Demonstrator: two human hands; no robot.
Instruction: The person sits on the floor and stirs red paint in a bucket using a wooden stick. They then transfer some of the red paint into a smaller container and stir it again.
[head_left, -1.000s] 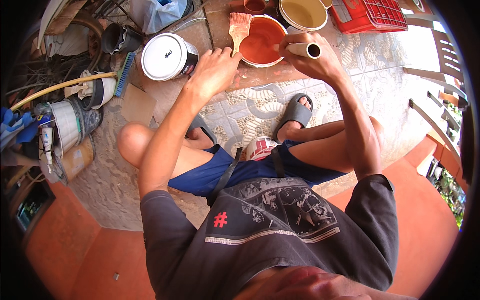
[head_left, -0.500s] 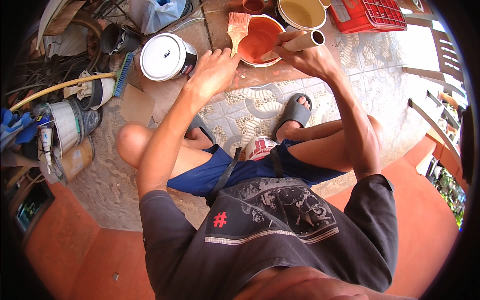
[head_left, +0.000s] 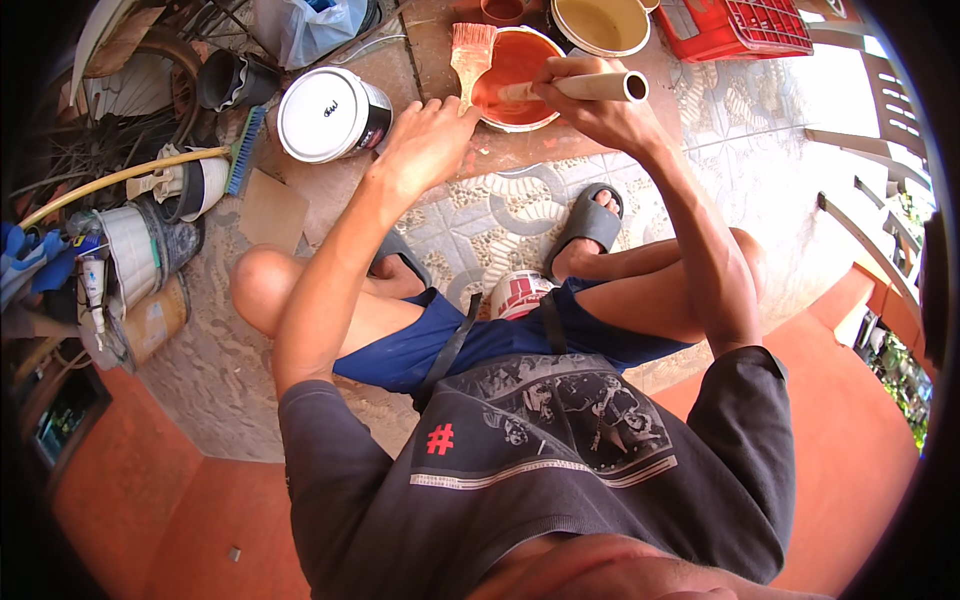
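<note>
My left hand [head_left: 432, 142] is closed around the handle of a wide paintbrush [head_left: 472, 55], bristles up and coated in orange-red paint. The brush stands at the left rim of a round bucket of orange-red paint [head_left: 512, 60]. In my right hand [head_left: 608, 112] is a pale hollow tube [head_left: 608, 87], tilted, its open end toward the right. Its other end reaches over the bucket, at the paint; whether it touches the surface I cannot tell. Left of the brush stands a white-lidded paint tub [head_left: 322, 112].
Behind the bucket are a pail of yellowish liquid [head_left: 602, 25] and a small reddish pot [head_left: 503, 11]. A red crate [head_left: 735, 30] stands at the far right. On the left are a blue-bristled broom [head_left: 246, 150], a black pot [head_left: 235, 80] and piled containers. A small white-and-red bucket [head_left: 520, 293] sits between my legs.
The tube in my right hand has shifted left and levelled out, its lower end now nearer the middle of the paint bucket. My left hand and the brush have barely moved.
</note>
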